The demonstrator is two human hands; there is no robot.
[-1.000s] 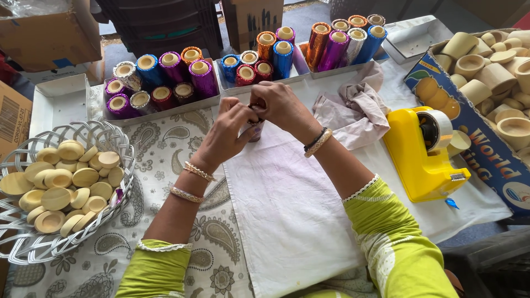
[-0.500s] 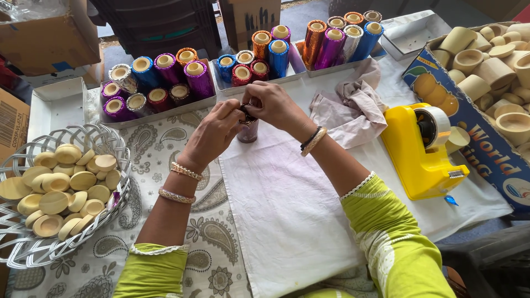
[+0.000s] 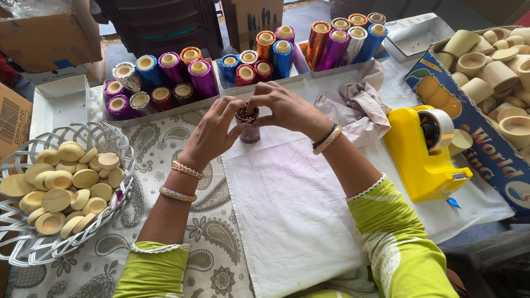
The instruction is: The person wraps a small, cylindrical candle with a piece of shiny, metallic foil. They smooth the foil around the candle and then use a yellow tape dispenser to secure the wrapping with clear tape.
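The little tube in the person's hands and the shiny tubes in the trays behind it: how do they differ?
The little tube stands alone on the white cloth, pinched at its top by the left hand and right hand; the tray tubes sit packed together, untouched. The held one looks dark purple with crumpled foil at its top; the tray ones come in blue, purple, red and orange. Both are foil-wrapped cylinders.

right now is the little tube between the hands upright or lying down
Upright: the foil-wrapped tube stands on end on the white cloth, its open top under the fingertips of the left hand and right hand.
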